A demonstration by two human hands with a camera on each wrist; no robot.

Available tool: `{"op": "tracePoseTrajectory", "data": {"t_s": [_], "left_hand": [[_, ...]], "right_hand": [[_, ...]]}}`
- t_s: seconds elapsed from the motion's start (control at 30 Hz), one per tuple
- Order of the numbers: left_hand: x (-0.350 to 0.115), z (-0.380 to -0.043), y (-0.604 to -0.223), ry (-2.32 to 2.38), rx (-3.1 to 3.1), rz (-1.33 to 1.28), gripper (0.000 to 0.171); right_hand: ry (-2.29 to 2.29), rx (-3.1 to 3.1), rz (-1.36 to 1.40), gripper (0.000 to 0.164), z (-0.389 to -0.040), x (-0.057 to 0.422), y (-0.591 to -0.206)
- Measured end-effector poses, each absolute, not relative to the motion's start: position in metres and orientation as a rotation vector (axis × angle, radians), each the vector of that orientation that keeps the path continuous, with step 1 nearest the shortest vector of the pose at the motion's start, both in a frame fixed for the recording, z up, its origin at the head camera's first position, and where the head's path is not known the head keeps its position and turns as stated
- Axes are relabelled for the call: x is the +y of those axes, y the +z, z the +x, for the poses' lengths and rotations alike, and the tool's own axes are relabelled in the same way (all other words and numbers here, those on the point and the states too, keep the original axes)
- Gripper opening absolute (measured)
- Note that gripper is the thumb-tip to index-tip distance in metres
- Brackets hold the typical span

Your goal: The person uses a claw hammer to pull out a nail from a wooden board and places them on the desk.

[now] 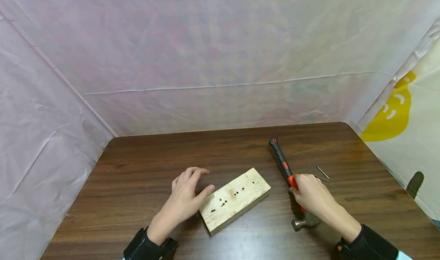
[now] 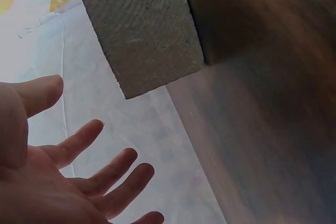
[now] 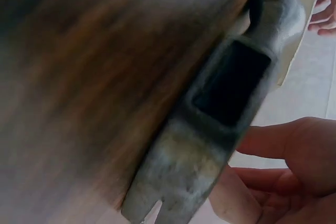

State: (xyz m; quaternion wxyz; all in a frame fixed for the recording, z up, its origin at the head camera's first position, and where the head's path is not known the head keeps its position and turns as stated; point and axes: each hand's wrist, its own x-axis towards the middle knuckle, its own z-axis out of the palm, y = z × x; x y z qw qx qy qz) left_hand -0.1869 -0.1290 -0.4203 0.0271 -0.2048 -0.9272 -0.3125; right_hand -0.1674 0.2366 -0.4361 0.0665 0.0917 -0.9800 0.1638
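Note:
In the head view a pale wooden block (image 1: 235, 199) with several dark holes in its top lies at an angle on the table. My left hand (image 1: 185, 195) is at its left end, fingers spread and thumb right at the block's edge. The left wrist view has the block's end face (image 2: 142, 30) above the loose fingers (image 2: 113, 169). To the right, my right hand (image 1: 313, 194) grips a claw hammer (image 1: 282, 160) by its black and red handle, close to the head. The metal hammer head (image 3: 178, 150) fills much of the right wrist view, its claw toward the bottom.
Two nails (image 1: 322, 172) lie just beyond my right hand, one partly hidden by it. The brown wooden table (image 1: 144, 164) has rounded far corners. Pale fabric (image 1: 213, 61) hangs behind it and along both sides.

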Motion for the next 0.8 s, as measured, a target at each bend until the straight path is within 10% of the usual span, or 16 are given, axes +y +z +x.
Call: {"op": "tracePoseTrajectory", "data": {"t_s": [0.8], "left_hand": [[-0.136, -0.185, -0.419, -0.904, -2.92, -0.579, 0.04]], "right_hand": [[0.37, -3.117, 0.287, 0.026, -0.172, 0.246, -0.419]]}}
